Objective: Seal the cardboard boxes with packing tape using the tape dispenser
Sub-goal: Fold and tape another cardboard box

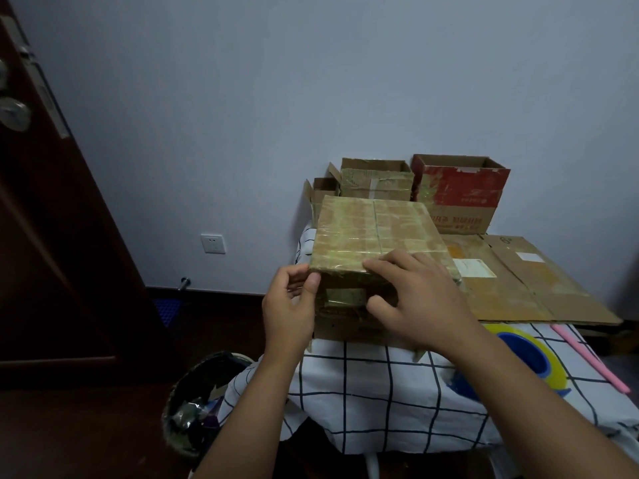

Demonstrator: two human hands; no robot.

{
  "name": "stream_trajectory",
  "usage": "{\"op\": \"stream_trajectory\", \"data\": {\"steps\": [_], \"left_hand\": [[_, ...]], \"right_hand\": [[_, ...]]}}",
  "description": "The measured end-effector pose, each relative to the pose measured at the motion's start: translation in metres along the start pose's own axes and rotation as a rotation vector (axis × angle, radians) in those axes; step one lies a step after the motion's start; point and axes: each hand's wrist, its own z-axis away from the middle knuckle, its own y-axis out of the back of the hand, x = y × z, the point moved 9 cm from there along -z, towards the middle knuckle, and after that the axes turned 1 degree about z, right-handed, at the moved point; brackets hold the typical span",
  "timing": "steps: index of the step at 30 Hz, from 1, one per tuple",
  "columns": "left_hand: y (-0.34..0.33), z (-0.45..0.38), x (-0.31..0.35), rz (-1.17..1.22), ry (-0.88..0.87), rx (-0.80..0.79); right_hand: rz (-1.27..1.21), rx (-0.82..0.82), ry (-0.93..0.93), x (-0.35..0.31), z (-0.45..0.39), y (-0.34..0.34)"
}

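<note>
A door [52,209] stands at far left, a bin [197,406] below it. My left hand [288,305] pinches the near-left corner of the taped box [377,236] on the checked cloth [373,392] — my right hand [418,299] lies spread over its near edge, fingers straight. Open boxes [460,191] sit behind; the tape dispenser [529,354] rests at right, beside flattened cardboard [529,281].

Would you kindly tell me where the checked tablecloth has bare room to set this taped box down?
Bare checked tablecloth lies in front of the taped brown cardboard box, left of the yellow-and-blue tape dispenser. Behind it is crowded: open cardboard boxes, the red box and flattened cardboard.
</note>
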Motion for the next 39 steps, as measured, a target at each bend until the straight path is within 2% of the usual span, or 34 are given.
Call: {"op": "stream_trajectory", "data": {"steps": [3, 14, 16, 20, 24, 26, 28, 33, 35, 39], "left_hand": [[0.0, 0.003, 0.0, 0.036, 0.003, -0.016], [0.004, 0.017, 0.009, -0.071, -0.036, 0.143], [0.001, 0.023, 0.01, -0.154, -0.052, 0.143], [-0.014, 0.038, 0.027, -0.478, -0.23, 0.113], [-0.043, 0.053, 0.021, -0.752, -0.193, -0.079], [-0.047, 0.055, 0.019, -0.831, -0.158, -0.115], [-0.047, 0.055, 0.021, -0.796, -0.161, -0.116], [-0.011, 0.036, 0.025, -0.365, -0.069, 0.007], [-0.008, 0.02, 0.027, -0.369, -0.077, -0.021], [-0.015, 0.0, 0.034, -0.571, -0.176, -0.082]], "right_hand": [[-0.002, 0.002, 0.006, -0.001, 0.0, 0.0], [0.02, 0.064, 0.001, -0.003, 0.0, 0.0], [0.015, 0.075, -0.001, -0.004, 0.001, 0.0], [0.003, 0.085, 0.003, -0.006, 0.002, 0.002], [0.019, 0.088, 0.006, -0.009, 0.004, 0.002], [0.026, 0.092, 0.009, -0.009, 0.005, 0.002], [0.025, 0.086, 0.014, -0.008, 0.005, 0.002], [0.037, 0.092, 0.047, -0.005, 0.003, 0.0], [0.038, 0.122, 0.049, -0.004, 0.0, 0.001], [0.041, 0.272, 0.074, -0.009, -0.002, 0.008]]}}
